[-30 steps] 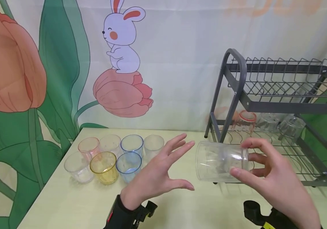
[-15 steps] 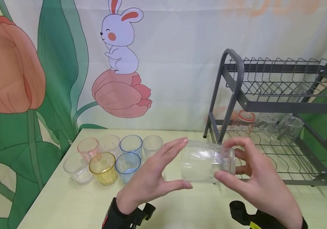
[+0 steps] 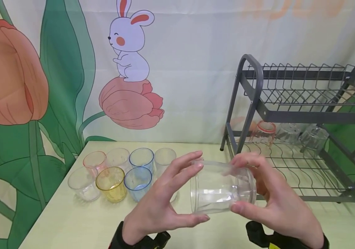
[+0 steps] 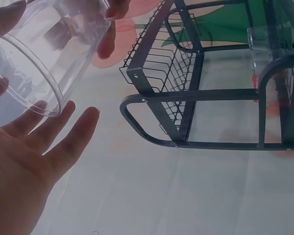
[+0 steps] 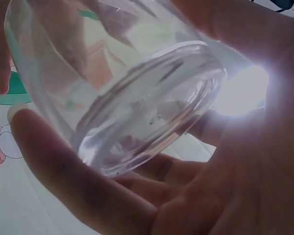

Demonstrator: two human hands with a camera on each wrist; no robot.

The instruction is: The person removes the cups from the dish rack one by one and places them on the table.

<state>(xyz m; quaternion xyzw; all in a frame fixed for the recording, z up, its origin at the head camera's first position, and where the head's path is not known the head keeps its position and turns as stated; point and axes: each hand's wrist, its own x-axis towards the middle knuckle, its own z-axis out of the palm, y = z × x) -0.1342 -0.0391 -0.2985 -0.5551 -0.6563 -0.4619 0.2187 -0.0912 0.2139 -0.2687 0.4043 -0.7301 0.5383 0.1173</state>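
In the head view a clear glass lies sideways in the air, rim toward the left and thick base toward the right. My right hand grips it near the base, thumb below and fingers above. The right wrist view shows the round glass base facing the palm. My left hand is at the rim, thumb and fingers spread to either side of it. In the left wrist view, left fingers reach to the rim of the tilted glass, fairly straight.
On the table's left stand several glasses, among them a yellow glass and a blue glass. A grey two-tier dish rack stands at the right. Its lower tier holds an upside-down red-rimmed glass and clear glasses.
My right hand has brought the glass leftward to my left hand, and the glass has lowered slightly in the last half second. The left fingers have come up to the rim.
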